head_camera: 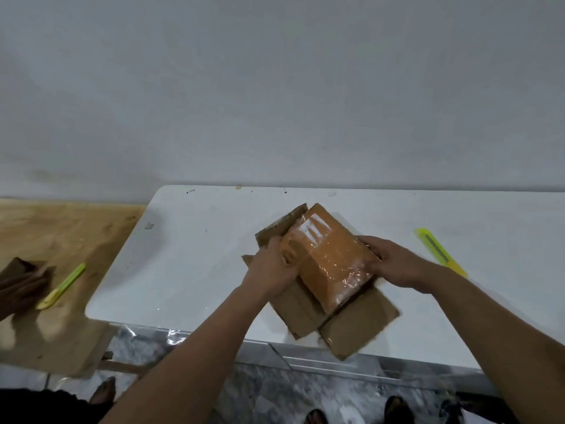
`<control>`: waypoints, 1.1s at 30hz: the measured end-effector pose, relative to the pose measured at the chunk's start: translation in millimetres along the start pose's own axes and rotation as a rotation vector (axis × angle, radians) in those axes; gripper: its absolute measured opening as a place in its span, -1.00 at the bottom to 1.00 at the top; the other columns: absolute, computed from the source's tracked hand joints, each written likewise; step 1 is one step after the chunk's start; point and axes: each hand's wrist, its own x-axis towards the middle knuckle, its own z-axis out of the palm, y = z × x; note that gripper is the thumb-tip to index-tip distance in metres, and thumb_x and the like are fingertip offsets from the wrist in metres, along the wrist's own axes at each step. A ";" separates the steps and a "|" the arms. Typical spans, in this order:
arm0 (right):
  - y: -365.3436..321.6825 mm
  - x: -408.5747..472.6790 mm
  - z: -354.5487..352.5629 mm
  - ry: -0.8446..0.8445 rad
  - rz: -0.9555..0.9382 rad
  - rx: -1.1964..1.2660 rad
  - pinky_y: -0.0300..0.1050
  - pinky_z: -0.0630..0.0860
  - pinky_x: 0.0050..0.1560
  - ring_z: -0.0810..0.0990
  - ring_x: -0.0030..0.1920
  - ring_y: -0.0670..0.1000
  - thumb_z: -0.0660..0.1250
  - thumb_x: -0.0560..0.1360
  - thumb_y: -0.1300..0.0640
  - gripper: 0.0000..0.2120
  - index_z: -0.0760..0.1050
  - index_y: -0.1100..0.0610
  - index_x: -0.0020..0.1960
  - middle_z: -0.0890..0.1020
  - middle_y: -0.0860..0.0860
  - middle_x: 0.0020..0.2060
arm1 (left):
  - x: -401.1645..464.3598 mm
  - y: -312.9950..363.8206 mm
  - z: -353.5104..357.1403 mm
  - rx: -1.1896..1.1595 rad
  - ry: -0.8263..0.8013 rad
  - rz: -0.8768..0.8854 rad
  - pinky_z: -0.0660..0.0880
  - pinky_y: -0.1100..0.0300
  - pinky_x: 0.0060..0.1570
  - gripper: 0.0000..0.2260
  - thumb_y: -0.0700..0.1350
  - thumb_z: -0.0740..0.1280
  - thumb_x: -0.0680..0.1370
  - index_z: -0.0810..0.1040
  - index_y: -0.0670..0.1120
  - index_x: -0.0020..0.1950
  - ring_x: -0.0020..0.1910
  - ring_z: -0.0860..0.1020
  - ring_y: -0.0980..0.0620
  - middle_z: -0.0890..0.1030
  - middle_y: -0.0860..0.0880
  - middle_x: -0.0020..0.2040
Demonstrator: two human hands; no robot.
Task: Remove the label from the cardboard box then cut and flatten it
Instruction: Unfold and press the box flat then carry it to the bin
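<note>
One cardboard box, its top glossy with clear tape, stood on the white table near the front edge, and four flaps lay splayed flat around it. Two hands were on it: the left hand curled over the box's left side, fingers wrapped on the edge, while the right hand gripped the right side, fingers bent against the taped face. Two yellow-green utility knives counted: one utility knife on the table just beyond the right hand, a second knife on the wooden bench beside a brown cloth
</note>
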 end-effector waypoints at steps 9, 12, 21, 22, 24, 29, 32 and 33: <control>-5.6 26.4 -28.5 -0.088 0.067 -0.236 -0.10 0.47 0.25 0.52 0.23 -0.05 0.27 0.47 0.34 -0.42 0.44 -0.17 0.36 0.53 -0.08 0.31 | -2.8 22.1 8.4 0.544 -0.081 0.382 0.34 -0.08 0.38 -0.39 -0.08 0.36 0.53 0.22 0.05 0.54 0.53 0.15 -0.18 0.20 -0.04 0.57; -6.5 35.8 -29.5 -0.022 0.021 -0.471 -0.12 0.33 0.32 0.39 0.40 0.05 0.23 0.53 0.28 -0.39 0.26 -0.09 0.52 0.39 -0.01 0.46 | 10.4 24.9 15.7 0.740 -0.220 0.496 0.14 -0.17 0.48 -0.20 0.06 0.44 0.49 0.07 0.02 0.61 0.59 -0.06 -0.14 0.01 -0.01 0.62; 23.0 36.4 3.8 0.359 -0.084 -0.747 0.16 0.23 0.46 0.14 0.55 0.07 0.19 0.59 0.09 -0.47 0.19 0.01 0.54 0.19 0.02 0.56 | 44.0 17.4 37.7 0.792 -0.286 0.419 0.07 -0.26 0.47 -0.22 0.34 0.15 0.57 -0.14 0.06 0.63 0.60 -0.14 -0.12 -0.23 0.00 0.63; 25.0 33.1 8.5 0.363 -0.101 -0.733 0.17 0.25 0.44 0.15 0.54 0.05 0.20 0.58 0.07 -0.47 0.22 0.01 0.53 0.21 0.01 0.55 | 46.3 17.6 39.1 0.788 -0.280 0.406 0.05 -0.26 0.47 -0.22 0.36 0.12 0.57 -0.15 0.07 0.62 0.60 -0.13 -0.12 -0.23 0.00 0.63; 29.0 26.0 17.2 0.364 -0.124 -0.708 0.17 0.29 0.41 0.19 0.53 0.01 0.21 0.56 0.02 -0.48 0.26 -0.01 0.51 0.27 -0.04 0.52 | 51.6 20.0 40.9 0.765 -0.274 0.376 0.02 -0.28 0.47 -0.23 0.40 0.08 0.55 -0.13 0.10 0.62 0.59 -0.12 -0.14 -0.22 0.01 0.63; 26.6 4.0 24.8 0.350 -0.197 -0.620 -0.01 0.16 0.51 0.14 0.55 -0.03 0.15 0.60 -0.12 -0.48 0.30 0.05 0.50 0.31 -0.04 0.50 | 65.3 19.1 49.8 0.718 -0.257 0.322 0.00 -0.29 0.46 -0.23 0.46 -0.02 0.52 -0.15 0.15 0.61 0.59 -0.13 -0.14 -0.21 0.04 0.63; 26.4 -15.7 32.3 0.373 -0.258 -0.719 0.05 0.08 0.54 0.12 0.55 -0.04 -0.02 0.58 -0.19 -0.42 0.27 0.06 0.51 0.28 -0.01 0.52 | 68.7 13.1 56.3 0.681 -0.217 0.320 0.00 -0.28 0.44 -0.24 0.48 -0.07 0.51 -0.20 0.18 0.60 0.58 -0.17 -0.12 -0.24 0.06 0.63; 28.7 -22.0 36.9 0.380 -0.271 -0.762 0.09 0.07 0.54 0.11 0.56 -0.03 -0.03 0.58 -0.18 -0.41 0.27 0.07 0.51 0.28 0.01 0.52 | 69.3 11.9 57.6 0.663 -0.208 0.322 0.00 -0.28 0.44 -0.25 0.48 -0.08 0.51 -0.20 0.18 0.60 0.58 -0.18 -0.12 -0.25 0.07 0.63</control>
